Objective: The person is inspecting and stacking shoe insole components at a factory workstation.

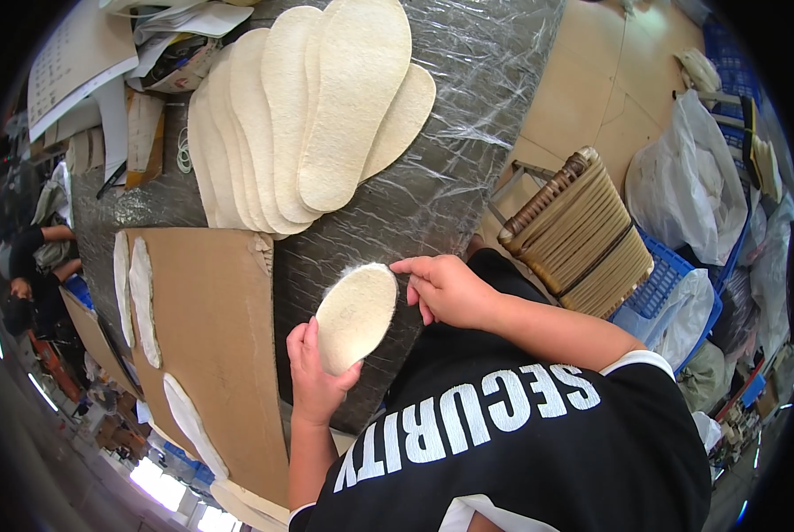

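Observation:
Just in front of my body I hold a cream insole with white fluffy fibres along its far edge. My left hand grips its near end, thumb on the right side and fingers on the left. The stretched index finger of my right hand reaches the insole's upper right edge, while the other fingers are loosely bent and apart. Nothing shows held in that hand. Beyond my hands, a fanned stack of cream insoles lies on the plastic-wrapped dark table.
A brown cardboard sheet lies at left, with several narrow white fluffy pieces along its left side. Papers occupy the far left corner. Right of the table stand a woven stool and a blue crate with plastic bags. Another person is at far left.

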The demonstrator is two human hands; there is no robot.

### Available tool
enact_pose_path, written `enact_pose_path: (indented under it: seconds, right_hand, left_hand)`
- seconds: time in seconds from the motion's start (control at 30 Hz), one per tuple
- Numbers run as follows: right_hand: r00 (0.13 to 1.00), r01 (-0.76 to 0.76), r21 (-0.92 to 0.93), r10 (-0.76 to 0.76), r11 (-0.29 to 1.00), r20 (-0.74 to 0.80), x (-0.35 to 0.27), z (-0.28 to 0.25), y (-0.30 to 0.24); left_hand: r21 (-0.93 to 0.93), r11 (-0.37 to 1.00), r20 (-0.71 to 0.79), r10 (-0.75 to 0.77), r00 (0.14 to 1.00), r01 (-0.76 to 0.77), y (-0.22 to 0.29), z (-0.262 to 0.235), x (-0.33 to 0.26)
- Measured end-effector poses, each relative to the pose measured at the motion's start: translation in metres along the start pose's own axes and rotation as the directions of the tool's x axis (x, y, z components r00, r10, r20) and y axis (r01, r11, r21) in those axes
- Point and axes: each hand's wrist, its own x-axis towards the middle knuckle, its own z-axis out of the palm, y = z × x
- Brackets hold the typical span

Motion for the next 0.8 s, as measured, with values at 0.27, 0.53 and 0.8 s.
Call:
enact_pose_path:
  seconds: [0.27, 0.53, 0.8]
  right_hand:
    - [1.0, 0.007, -0.09, -0.007, 0.996, 0.0, 0.0, 0.0, 0.002]
    - [0.996, 0.09, -0.135, -0.091, 0.987, 0.001, -0.001, 0.005, 0.001]
    - [0.992, 0.09, -0.277, -0.111, 0.956, -0.059, -0.001, 0.017, 0.001]
  left_hand:
    - [-0.049, 0.997, 0.019, -0.057, 0.998, 0.058, 0.001, 0.002, 0.0]
    - [-0.091, 0.985, 0.083, -0.142, 0.986, 0.149, 0.004, 0.002, -0.001]
    - [-0.107, 0.985, 0.075, -0.127, 0.989, 0.135, 0.004, -0.004, 0.001]
